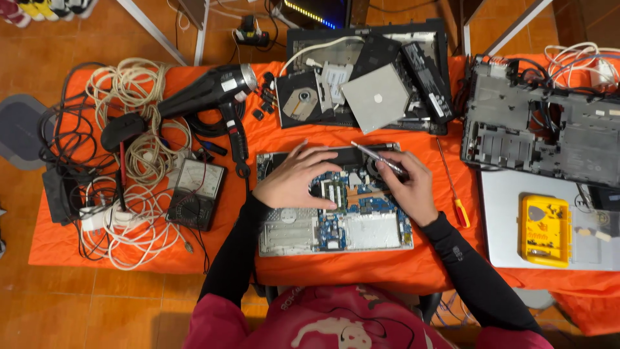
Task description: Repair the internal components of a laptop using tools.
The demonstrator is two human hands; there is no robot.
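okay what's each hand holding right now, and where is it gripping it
The right hand holds a silver screwdriver near its lower end, the shaft pointing up-left. The left hand holds nothing; it rests flat on the opened laptop.

Hands (294, 179) on opened laptop (336, 223)

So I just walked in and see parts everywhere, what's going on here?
A person is bent over an opened laptop on an orange table. The left hand rests flat on its circuit board, and the right hand holds a metal tool over it. A hair dryer, cables and another stripped laptop lie around.
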